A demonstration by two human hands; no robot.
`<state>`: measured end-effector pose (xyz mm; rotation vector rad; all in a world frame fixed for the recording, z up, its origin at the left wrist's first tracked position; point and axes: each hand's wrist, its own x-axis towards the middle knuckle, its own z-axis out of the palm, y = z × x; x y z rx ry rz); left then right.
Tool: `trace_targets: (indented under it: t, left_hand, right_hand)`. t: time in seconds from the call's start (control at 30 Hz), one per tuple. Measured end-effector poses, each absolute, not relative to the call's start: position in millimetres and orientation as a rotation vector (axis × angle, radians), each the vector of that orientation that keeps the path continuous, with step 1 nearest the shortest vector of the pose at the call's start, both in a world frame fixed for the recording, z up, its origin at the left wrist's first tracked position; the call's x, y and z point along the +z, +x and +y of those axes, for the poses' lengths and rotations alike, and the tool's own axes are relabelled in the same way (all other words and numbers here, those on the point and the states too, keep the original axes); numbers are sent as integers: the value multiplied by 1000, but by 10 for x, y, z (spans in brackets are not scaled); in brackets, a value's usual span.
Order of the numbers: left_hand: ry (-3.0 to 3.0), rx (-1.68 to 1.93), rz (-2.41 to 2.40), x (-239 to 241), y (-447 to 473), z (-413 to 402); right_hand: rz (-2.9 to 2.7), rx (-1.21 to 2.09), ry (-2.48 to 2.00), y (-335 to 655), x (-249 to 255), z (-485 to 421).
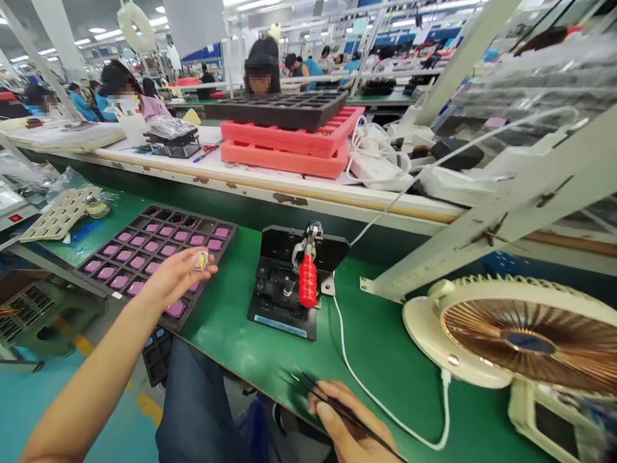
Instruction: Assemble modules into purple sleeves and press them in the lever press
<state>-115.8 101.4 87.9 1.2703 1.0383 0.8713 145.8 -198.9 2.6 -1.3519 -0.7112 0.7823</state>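
My left hand [179, 274] pinches a small pale part [201, 260] with a yellow mark, held just above the near right corner of a dark compartment tray [219, 244] filled with several pink parts. My right hand [349, 424] rests at the front edge of the green bench, closed on thin black tweezers [313, 387] that point left and away. Between the hands stands a black clamp fixture [289, 283] with a red-handled toggle lever [308, 281], upright.
A cream desk fan [520, 334] lies tilted at the right, its white cable [357, 379] crossing the green mat [385, 341]. A white angled frame strut [506, 206] rises behind. Pink foam trays [289, 145] and several seated workers are across the far bench.
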Motion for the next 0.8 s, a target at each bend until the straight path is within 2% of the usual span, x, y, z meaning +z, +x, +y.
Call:
trace_targets:
  t: [0.13, 0.27, 0.8]
  left_hand:
    - [1001, 701, 846, 669, -853, -110]
    - [982, 601, 830, 561, -536, -765]
    - [1021, 535, 873, 559, -355, -1082]
  right_hand:
    - [-1039, 545, -1228, 1278, 273, -1768]
    - [-1218, 398, -1130, 1141, 381, -1682]
    - [-1300, 374, -1162, 1191, 240, -1973]
